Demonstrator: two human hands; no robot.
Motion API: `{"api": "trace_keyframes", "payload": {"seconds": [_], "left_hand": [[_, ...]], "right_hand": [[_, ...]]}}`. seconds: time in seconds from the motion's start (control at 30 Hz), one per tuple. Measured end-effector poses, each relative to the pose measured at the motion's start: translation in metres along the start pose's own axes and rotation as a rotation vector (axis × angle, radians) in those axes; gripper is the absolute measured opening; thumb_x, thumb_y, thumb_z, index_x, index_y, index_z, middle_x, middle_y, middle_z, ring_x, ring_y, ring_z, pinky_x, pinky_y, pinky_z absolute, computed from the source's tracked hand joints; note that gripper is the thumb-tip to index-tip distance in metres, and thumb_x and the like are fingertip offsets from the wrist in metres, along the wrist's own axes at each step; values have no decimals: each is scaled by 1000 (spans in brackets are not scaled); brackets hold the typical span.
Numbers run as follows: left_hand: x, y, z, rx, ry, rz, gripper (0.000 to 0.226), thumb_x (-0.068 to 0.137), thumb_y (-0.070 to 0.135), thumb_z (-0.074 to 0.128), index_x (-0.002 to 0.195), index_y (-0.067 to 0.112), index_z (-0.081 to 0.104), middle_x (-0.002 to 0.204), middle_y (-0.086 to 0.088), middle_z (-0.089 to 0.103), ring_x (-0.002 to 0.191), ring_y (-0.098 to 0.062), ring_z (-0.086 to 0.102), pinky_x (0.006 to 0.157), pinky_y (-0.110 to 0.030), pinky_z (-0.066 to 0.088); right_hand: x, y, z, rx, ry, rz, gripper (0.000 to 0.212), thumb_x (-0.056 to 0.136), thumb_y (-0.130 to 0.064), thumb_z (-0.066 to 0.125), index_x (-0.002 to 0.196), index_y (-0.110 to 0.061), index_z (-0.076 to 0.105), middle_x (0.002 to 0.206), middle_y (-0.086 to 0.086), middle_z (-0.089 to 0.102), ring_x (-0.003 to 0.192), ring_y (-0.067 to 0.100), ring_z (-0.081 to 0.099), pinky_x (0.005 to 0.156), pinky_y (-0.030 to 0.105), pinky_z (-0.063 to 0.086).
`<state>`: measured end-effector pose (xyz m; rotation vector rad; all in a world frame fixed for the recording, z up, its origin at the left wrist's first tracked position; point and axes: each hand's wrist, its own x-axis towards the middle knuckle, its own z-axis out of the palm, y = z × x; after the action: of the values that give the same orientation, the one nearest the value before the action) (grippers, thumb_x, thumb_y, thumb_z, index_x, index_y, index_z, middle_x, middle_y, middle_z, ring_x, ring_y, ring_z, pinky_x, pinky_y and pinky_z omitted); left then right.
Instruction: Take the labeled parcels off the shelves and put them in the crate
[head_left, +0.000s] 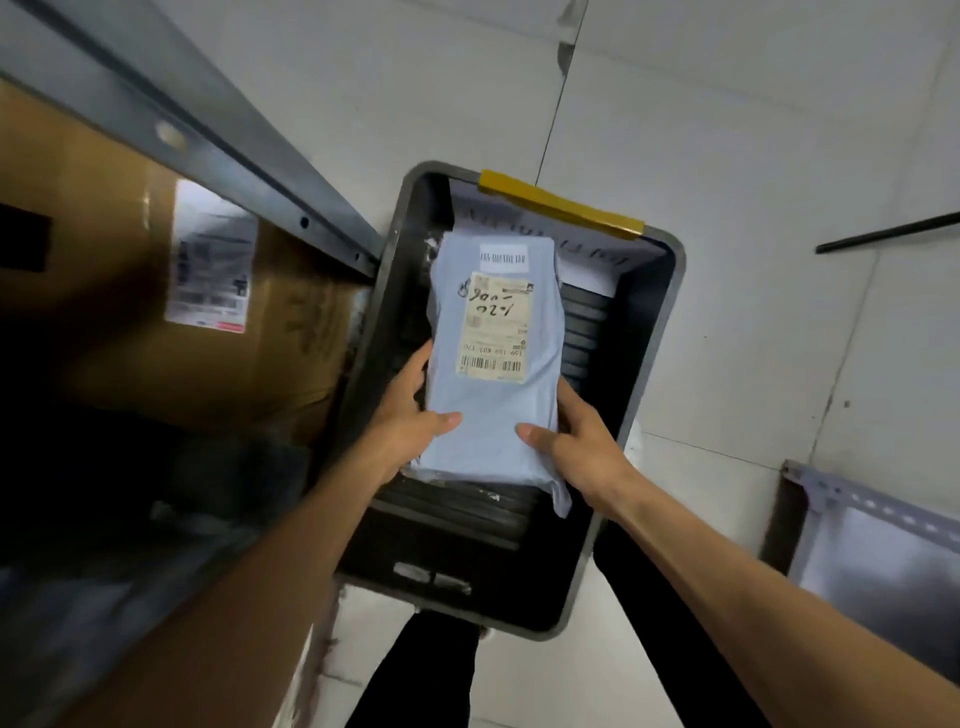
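Note:
A light blue soft parcel (493, 405) with a beige barcode label hangs over the open dark grey crate (654, 364) on the floor. My left hand (410, 410) grips its left edge, thumb on top. My right hand (576, 441) grips its right edge near the lower end, thumb on the face. A white parcel (597, 260) lies inside the crate at its far end, partly hidden under the blue one. The crate has a yellow clip (561, 205) on its far rim.
A grey metal shelf rail (218, 145) runs along the left, with a large brown cardboard box (156, 312) bearing a white label under it. Pale tiled floor surrounds the crate. Another metal frame (872, 530) stands at the right. My dark trouser legs are below the crate.

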<state>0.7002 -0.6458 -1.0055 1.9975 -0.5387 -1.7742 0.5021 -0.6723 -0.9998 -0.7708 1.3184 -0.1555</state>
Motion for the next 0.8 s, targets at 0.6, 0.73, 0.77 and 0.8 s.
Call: {"api": "trace_keyframes", "payload": {"seconds": [0.6, 0.73, 0.77, 0.8], "left_hand": [[104, -22, -4, 664, -6, -12, 81, 92, -1, 45, 154, 27, 2, 160, -2, 19, 129, -29, 44, 84, -27, 43], [101, -22, 1, 639, -26, -37, 78, 93, 1, 45, 154, 28, 5, 158, 0, 22, 127, -27, 46, 79, -25, 41], [100, -22, 1, 630, -25, -34, 76, 93, 2, 45, 154, 27, 7, 159, 0, 21, 130, -25, 43, 81, -24, 40], [99, -22, 0, 632, -28, -27, 75, 93, 2, 46, 154, 26, 9, 159, 1, 21, 133, -24, 40, 84, -22, 38]], "right_hand": [[170, 28, 55, 263, -58, 194, 81, 81, 24, 29, 149, -20, 35, 130, 2, 62, 103, 23, 65, 78, 28, 57], [186, 17, 51, 260, -93, 222, 78, 78, 23, 22, 140, -17, 46, 125, 3, 63, 106, 20, 61, 73, 23, 56], [187, 16, 49, 235, -106, 232, 76, 78, 23, 22, 139, -17, 46, 122, 1, 63, 105, 19, 61, 73, 22, 55], [187, 16, 48, 198, -119, 237, 74, 79, 22, 24, 139, -16, 46, 122, 1, 62, 108, 19, 59, 78, 24, 55]]}}
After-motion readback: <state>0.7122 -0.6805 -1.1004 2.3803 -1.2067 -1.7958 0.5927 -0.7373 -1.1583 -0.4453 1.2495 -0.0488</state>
